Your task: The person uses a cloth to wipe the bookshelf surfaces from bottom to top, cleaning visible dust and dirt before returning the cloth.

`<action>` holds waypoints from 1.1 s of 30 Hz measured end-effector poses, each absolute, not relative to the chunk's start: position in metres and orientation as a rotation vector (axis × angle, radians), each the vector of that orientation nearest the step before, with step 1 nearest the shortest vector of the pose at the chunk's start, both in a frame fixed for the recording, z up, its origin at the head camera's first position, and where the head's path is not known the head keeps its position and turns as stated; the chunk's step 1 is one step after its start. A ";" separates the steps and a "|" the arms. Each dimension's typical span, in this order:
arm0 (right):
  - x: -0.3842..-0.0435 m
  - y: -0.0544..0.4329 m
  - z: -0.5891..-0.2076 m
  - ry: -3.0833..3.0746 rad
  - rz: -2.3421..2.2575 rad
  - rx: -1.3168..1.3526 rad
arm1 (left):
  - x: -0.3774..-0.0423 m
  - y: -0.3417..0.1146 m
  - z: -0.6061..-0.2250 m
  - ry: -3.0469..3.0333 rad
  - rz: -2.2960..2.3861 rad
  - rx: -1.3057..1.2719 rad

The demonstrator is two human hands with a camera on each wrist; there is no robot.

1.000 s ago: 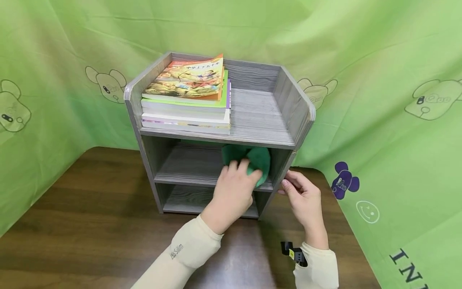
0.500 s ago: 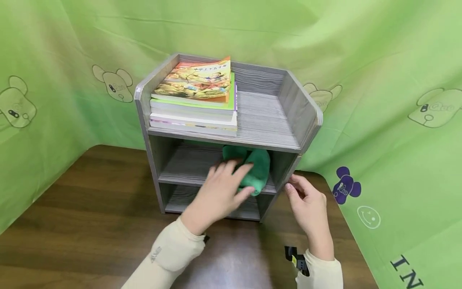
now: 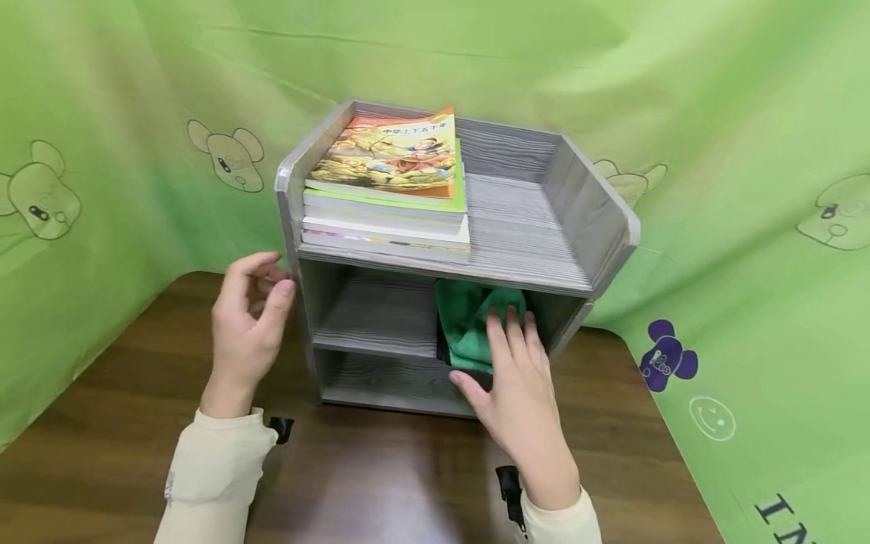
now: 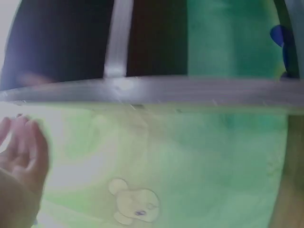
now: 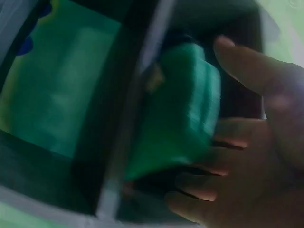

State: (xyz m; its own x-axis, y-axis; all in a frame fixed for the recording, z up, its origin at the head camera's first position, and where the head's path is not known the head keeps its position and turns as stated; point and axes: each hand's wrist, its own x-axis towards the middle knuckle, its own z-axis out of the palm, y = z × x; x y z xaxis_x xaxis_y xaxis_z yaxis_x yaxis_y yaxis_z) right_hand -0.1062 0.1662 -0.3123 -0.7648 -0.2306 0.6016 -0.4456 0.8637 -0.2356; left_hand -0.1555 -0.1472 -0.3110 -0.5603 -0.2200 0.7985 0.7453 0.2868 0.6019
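A green cloth (image 3: 469,325) lies bunched on the right part of the grey shelf unit's (image 3: 377,261) middle level. In the head view my right hand (image 3: 526,393) reaches to it, fingers extended over its right side and thumb spread out to the left. The right wrist view has the cloth (image 5: 180,104) blurred and folded beside the fingers of that hand (image 5: 256,142). My left hand (image 3: 248,325) is at the unit's left side panel, fingers loosely bent and holding nothing. A pale, blurred edge of the unit (image 4: 199,90) crosses the left wrist view above the left hand (image 4: 23,161).
Several books (image 3: 387,181) are stacked on the left of the unit's top level, between raised sides. The unit stands on a brown wooden table (image 3: 367,483). A green curtain (image 3: 516,60) with cartoon figures hangs behind and on both sides.
My left hand has left the cloth and swung to the unit's left side. My right hand has moved from the right side panel to the cloth. The unit appears shifted rightward in view.
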 end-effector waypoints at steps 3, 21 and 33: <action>-0.116 0.156 -0.316 -2.571 0.434 0.399 | -0.161 -0.154 -0.317 -1.854 -1.476 -0.484; -0.124 0.163 -0.316 -2.214 0.758 -0.015 | -0.166 -0.154 -0.322 -1.818 -1.430 -0.478; -0.112 0.163 -0.308 -2.396 0.632 -0.105 | -0.170 -0.154 -0.323 -1.796 -1.414 -0.447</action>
State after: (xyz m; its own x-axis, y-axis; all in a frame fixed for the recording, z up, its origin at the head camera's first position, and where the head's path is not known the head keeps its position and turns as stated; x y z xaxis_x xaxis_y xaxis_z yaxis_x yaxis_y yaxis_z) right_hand -0.1116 0.1633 -0.3075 -0.7859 0.2299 0.5741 -0.0830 0.8807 -0.4663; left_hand -0.1702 -0.1543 -0.3233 -0.6255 -0.1908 0.7565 0.6905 0.3161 0.6507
